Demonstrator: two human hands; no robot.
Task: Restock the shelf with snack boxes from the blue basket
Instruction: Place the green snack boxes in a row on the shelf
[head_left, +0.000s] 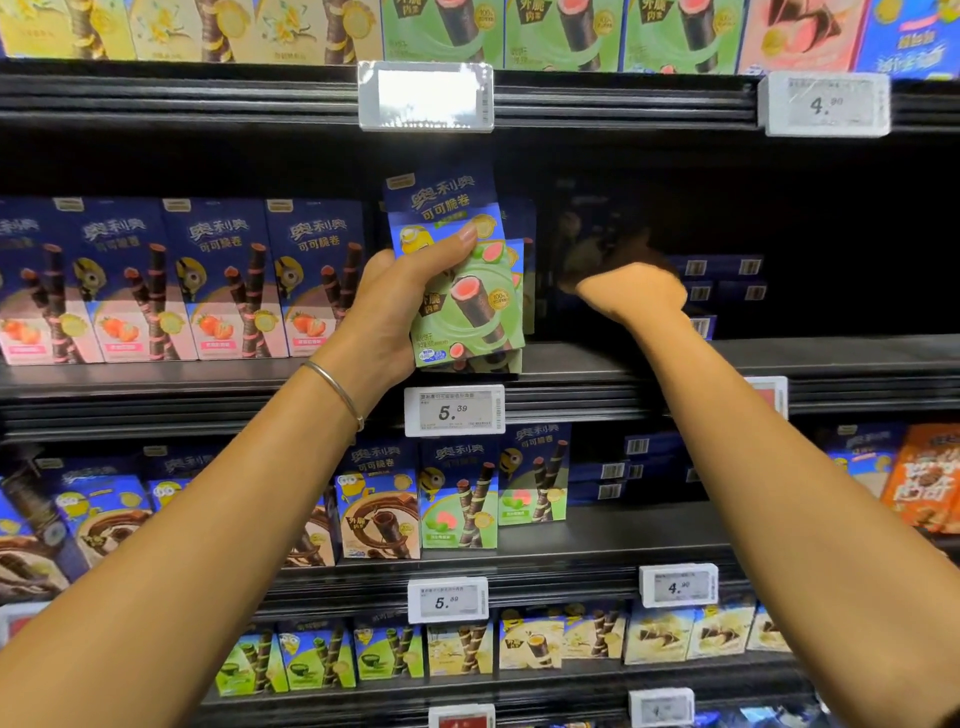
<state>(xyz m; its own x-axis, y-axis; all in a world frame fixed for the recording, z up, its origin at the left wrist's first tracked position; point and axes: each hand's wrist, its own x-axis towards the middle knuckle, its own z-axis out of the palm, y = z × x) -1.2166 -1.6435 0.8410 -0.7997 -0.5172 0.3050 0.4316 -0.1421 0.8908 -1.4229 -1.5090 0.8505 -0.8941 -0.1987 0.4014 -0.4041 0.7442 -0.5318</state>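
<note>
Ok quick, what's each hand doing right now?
Left hand: grip closed on a green snack box.
Right hand: inside the dark shelf, fingers hidden, so cannot tell.

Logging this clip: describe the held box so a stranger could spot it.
On the shelf with the row of strawberry boxes, look just right of that row, above the 5.39 price tag. The left hand grips a tilted box there; unlike its pink neighbours, its lower front is green with a pink-filled roll.
</note>
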